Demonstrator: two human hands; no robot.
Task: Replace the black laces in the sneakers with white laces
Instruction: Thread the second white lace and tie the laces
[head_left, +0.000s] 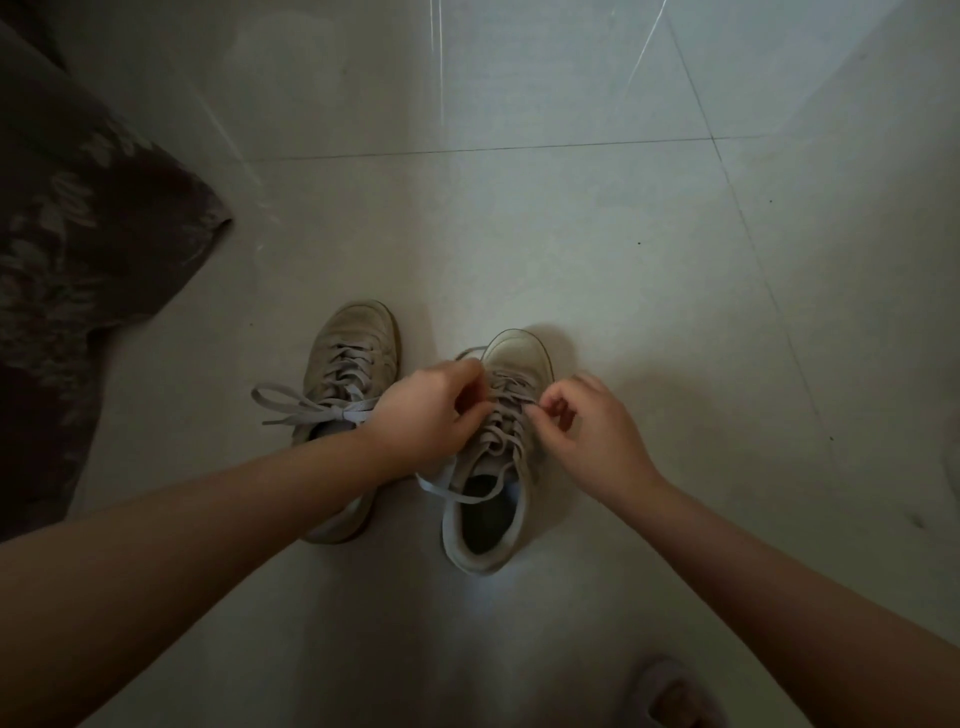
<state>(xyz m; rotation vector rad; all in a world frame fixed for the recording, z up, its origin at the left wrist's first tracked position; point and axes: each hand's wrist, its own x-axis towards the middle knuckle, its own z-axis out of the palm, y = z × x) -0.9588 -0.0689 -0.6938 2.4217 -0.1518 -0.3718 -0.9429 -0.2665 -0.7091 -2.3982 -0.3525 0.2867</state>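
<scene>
Two pale sneakers stand side by side on the tiled floor, toes pointing away from me. The left sneaker carries a white lace tied in a bow. The right sneaker has a white lace threaded through its eyelets, with a loose end draped across its opening. My left hand pinches the lace on the left side of that shoe. My right hand pinches the lace on its right side. No black lace shows.
A dark patterned cloth hangs or lies along the left edge. A foot in a pale slipper shows at the bottom. Light floor tiles spread beyond the shoes.
</scene>
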